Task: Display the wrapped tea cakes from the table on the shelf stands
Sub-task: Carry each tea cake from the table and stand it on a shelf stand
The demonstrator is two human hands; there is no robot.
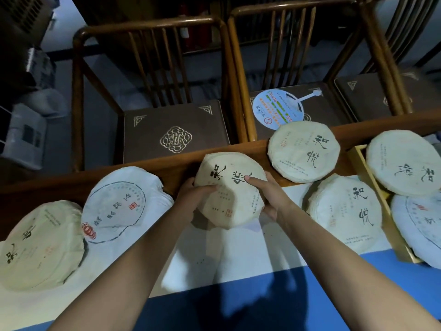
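Cream wrapping paper is what we are gripping: the wrapped tea cake (230,188) in the middle of the spread is sitting between our two hands, tilted with its far edge over the wooden table edge (181,167). Our left hand (196,197) is curling around its left rim with the thumb lying across the printed face, and our right hand (269,197) is cupping the right rim, its forefinger stretched flat over the calligraphy. We are judging this as the pick-up step: one cake is being taken from the table, and none is on display yet as far as we can see. Next we are needing to raise it clear of its neighbours, the white-wrapped cake (119,204) just left of the grip and another cake (343,211) just right of it, then turn toward the shelf. That shelf and its stands are lying outside the view, so we cannot tell which way to carry. Whether the cake's near edge is resting on something beneath it is hard to make out, and our fingers under the rim are hidden. Beyond the grip, chairs (152,96) are standing in dim light.
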